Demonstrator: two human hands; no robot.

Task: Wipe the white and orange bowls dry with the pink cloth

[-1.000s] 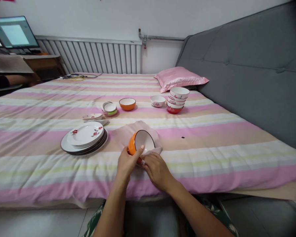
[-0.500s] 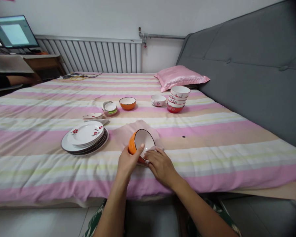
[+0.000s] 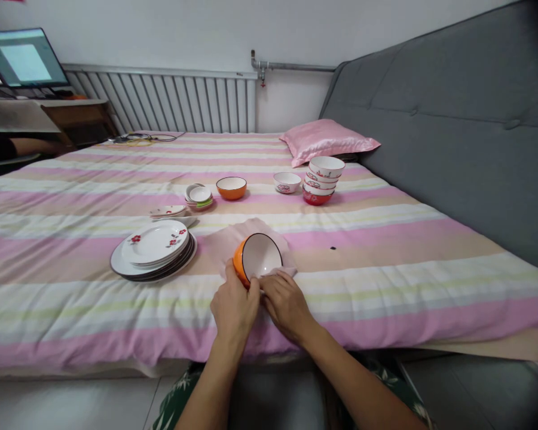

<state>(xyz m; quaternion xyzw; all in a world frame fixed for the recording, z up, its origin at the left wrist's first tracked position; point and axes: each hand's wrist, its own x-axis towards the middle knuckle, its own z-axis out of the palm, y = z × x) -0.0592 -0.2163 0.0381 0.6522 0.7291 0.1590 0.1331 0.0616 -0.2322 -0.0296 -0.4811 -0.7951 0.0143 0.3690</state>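
Note:
An orange bowl (image 3: 255, 258) with a white inside is tipped on its side, its mouth facing me, over a pale pink cloth (image 3: 233, 237) on the striped bed (image 3: 385, 263). My left hand (image 3: 234, 307) is closed round the bowl's lower left outside. My right hand (image 3: 286, 304) sits just right of it, fingers pinched on a fold of the cloth against the bowl's lower rim.
A stack of flowered plates (image 3: 153, 249) lies left of the bowl. Farther back are small saucers (image 3: 198, 196), a second orange bowl (image 3: 231, 187), a white bowl (image 3: 287, 181), a stack of bowls (image 3: 321, 180) and a pink pillow (image 3: 327, 140). A grey headboard (image 3: 452, 137) is at the right.
My left hand has slid down from the bowl's rim to its underside, and the bowl has turned a little more upright. My right hand stays on the cloth by the rim.

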